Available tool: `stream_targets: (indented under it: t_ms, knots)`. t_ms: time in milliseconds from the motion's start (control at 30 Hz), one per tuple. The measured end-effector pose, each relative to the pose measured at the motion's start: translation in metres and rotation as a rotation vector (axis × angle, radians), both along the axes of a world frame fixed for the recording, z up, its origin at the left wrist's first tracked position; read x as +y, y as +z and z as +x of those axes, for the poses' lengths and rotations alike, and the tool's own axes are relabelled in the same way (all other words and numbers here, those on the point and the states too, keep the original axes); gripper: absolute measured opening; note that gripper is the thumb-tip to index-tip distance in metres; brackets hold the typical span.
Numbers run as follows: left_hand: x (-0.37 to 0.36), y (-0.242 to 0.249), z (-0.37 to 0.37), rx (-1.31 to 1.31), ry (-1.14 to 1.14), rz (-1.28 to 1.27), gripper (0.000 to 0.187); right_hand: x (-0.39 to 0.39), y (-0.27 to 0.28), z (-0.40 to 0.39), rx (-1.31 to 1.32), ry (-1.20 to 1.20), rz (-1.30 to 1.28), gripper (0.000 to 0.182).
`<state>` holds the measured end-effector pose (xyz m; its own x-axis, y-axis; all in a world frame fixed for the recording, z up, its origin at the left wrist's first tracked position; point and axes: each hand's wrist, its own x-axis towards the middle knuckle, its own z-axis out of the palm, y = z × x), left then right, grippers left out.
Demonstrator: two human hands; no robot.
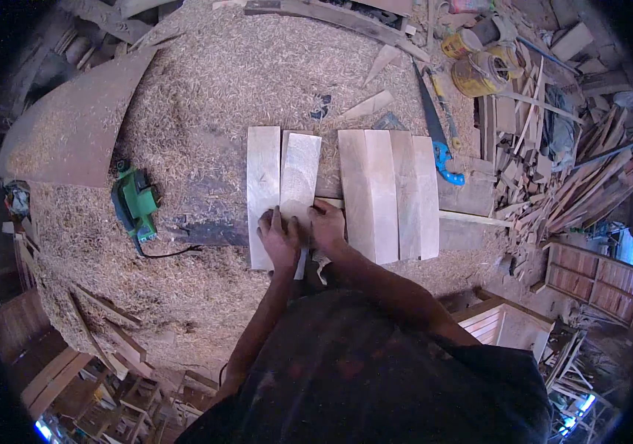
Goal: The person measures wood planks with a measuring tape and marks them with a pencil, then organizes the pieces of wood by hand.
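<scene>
Two pale boards lie side by side before me, a left board (262, 170) and a slightly tilted right board (300, 166), with a thin gap between them near the top. My left hand (281, 235) rests over their lower halves, fingers bent across the seam. At the right board's right edge is my right hand (327, 225), its fingers curled onto that board. To the right, a group of several boards (382, 192) stands close together, lying flat with their long edges touching or nearly so.
A green power tool (137, 200) with a black cord lies left on wood shavings. A blue-handled saw (443, 159) is right of the boards. Yellow buckets (478, 75) and scrap wood (513, 166) are at the right; a curved sheet (72, 129) is at upper left.
</scene>
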<state>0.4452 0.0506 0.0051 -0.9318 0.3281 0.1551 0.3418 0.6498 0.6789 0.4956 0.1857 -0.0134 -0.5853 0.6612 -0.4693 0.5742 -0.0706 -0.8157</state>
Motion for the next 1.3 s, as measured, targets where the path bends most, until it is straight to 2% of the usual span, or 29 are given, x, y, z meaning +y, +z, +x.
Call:
stream_targets:
  t_ms: [67,167,267,367,500,567,667,767,867,967,1067,1100,1167,1200,1267,1300]
  knots:
    - [-0.001,-0.003,-0.003,-0.098,0.031,0.094,0.055,-0.003,0.026,-0.008,0.002,-0.100,-0.122,0.026]
    - [-0.005,0.017,-0.011,-0.401,0.068,0.184,0.052,0.000,-0.043,0.001,0.109,-0.123,-0.048,0.027]
    - [-0.011,-0.008,-0.014,-0.372,0.054,0.331,0.049,0.008,-0.033,-0.002,0.083,-0.138,-0.184,0.025]
    - [-0.013,0.012,-0.015,-0.374,0.043,0.278,0.041,0.004,0.001,-0.008,0.113,-0.119,-0.112,0.018]
    - [-0.012,0.006,-0.012,-0.335,0.095,0.281,0.044,0.011,-0.036,-0.003,0.047,-0.131,-0.153,0.017]
    - [-0.014,-0.003,-0.010,-0.393,0.112,0.333,0.043,0.019,-0.009,-0.006,0.003,-0.063,-0.211,0.019]
    - [-0.015,-0.008,-0.009,-0.405,0.118,0.361,0.042,0.020,0.001,-0.010,-0.079,0.012,-0.059,0.020]
    - [-0.017,-0.006,-0.009,-0.289,0.083,0.305,0.042,0.022,0.014,-0.015,-0.174,0.043,-0.032,0.023]
    - [-0.014,0.006,-0.008,-0.290,0.093,0.248,0.045,0.019,0.043,-0.023,-0.195,0.225,0.179,0.024]
    - [0.001,0.006,0.008,-0.158,0.069,0.009,0.069,0.017,0.026,-0.022,-0.226,0.284,0.092,0.039]
    - [0.018,0.013,0.029,-0.185,0.084,-0.268,0.095,-0.002,0.019,-0.011,-0.093,0.062,-0.024,0.054]
    - [0.019,0.016,0.025,-0.218,0.079,-0.229,0.114,-0.003,0.027,-0.012,-0.034,-0.055,-0.227,0.053]
    - [0.019,0.017,0.018,-0.208,0.076,-0.189,0.113,-0.002,0.051,-0.012,0.097,-0.297,-0.630,0.052]
    - [0.019,0.019,0.015,-0.204,0.068,-0.166,0.112,0.000,0.045,-0.007,0.139,-0.226,-0.577,0.055]
    - [0.001,0.031,0.005,-0.347,-0.032,0.046,0.105,0.007,-0.008,0.013,0.220,-0.099,-0.452,0.062]
    - [-0.013,0.042,-0.002,-0.423,-0.088,0.145,0.101,0.005,-0.041,0.024,0.239,0.065,-0.199,0.057]
